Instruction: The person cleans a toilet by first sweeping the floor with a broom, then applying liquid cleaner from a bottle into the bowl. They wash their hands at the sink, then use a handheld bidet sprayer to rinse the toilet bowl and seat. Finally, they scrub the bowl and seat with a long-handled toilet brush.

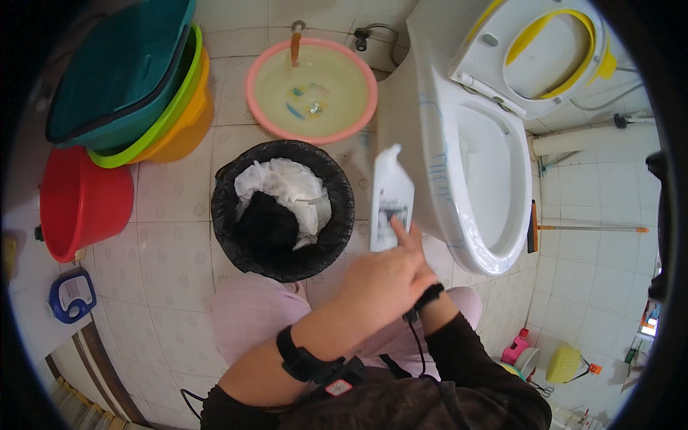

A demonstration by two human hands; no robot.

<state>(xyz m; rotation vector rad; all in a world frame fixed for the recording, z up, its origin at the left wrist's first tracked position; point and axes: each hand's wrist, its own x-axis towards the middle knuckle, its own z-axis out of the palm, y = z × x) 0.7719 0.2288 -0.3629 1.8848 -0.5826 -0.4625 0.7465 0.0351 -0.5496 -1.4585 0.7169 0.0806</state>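
Observation:
A white plastic squeeze bottle with an angled nozzle stands between the trash bin and the toilet, its label facing up. My right hand holds its lower part, with a finger across the label. My left hand crosses in front and overlaps my right hand near the bottle's base; its grip is hidden. On the right is a white ceramic toilet with its seat raised. The trash bin, lined with a black bag, holds crumpled white plastic and something black.
A pink-rimmed basin holds water below a tap. Stacked plastic tubs and a red bucket occupy the left side. A blue detergent jug lies lower left. An orange-handled squeegee rests by the right wall.

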